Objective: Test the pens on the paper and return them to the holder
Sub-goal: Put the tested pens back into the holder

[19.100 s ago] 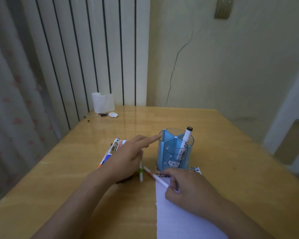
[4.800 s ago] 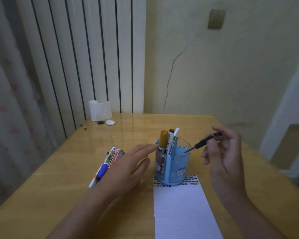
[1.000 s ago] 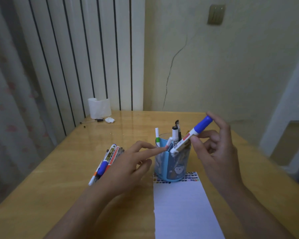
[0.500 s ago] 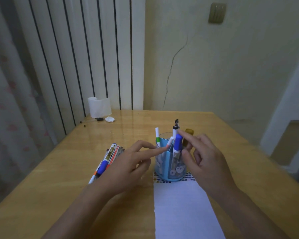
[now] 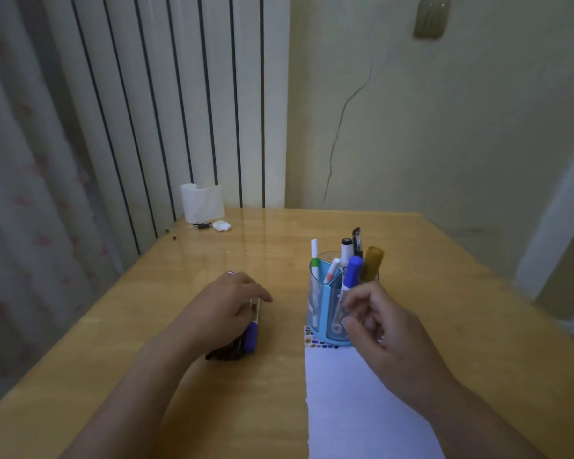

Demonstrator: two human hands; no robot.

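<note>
The left hand [image 5: 227, 313] curls over the loose pens [image 5: 251, 336] on the table. The right hand [image 5: 383, 329], fingers loosely bent and holding nothing, is just before the blue pen holder [image 5: 325, 313]; the paper [image 5: 355, 402] lies under its wrist.

- No words, numbers or brand names can be read anywhere in the frame.
- The blue pen holder [image 5: 325, 313], right of centre, has pale printed marks on its front, too blurred to read.
- The paper [image 5: 362, 409], lower right, has small coloured marks along its top edge; they are not letters.
</note>
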